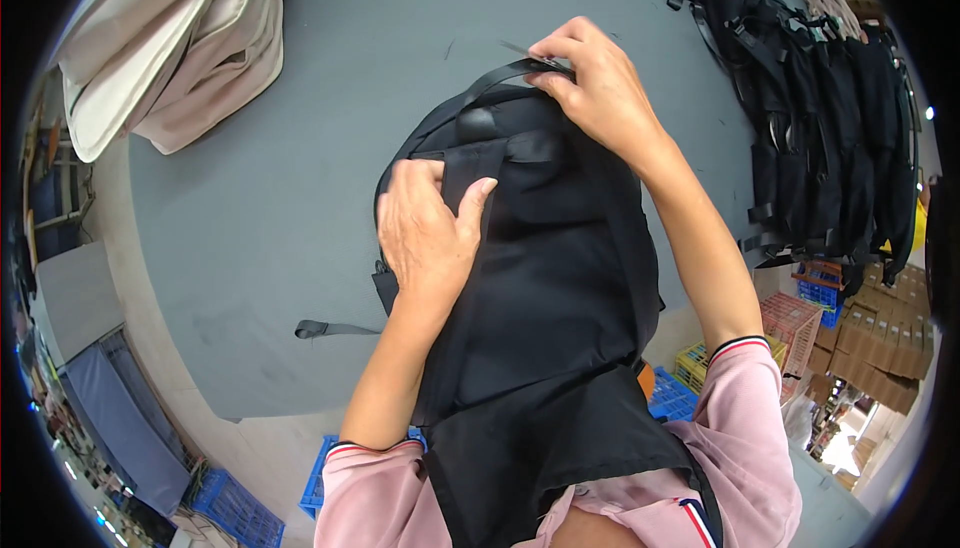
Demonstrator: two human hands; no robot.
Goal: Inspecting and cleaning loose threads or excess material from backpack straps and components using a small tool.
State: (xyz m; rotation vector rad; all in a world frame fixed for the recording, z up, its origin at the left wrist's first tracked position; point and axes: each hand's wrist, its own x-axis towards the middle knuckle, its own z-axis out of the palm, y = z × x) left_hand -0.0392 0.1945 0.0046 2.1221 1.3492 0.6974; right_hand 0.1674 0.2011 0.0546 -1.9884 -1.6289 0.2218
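A black backpack [550, 268] lies on the grey table in front of me, its top end away from my body. My left hand [430, 223] rests on its left side, the fingers tucked at the edge of a wide black strap [472, 176] and the thumb across it. At the backpack's top, my right hand [590, 78] pinches a narrow black webbing strap [500, 75], which arches up off the bag. A thin, pointed grey blade [515, 47] sticks out beside the right fingertips; it looks like part of thread snips, mostly hidden by the hand.
Beige bags [185, 43] are stacked at the table's far left. Several black backpacks [815, 128] lie in a row at the right edge. A loose strap end [330, 329] stretches left of my backpack. Beyond the table stand blue crates [235, 508] and cardboard boxes [880, 343].
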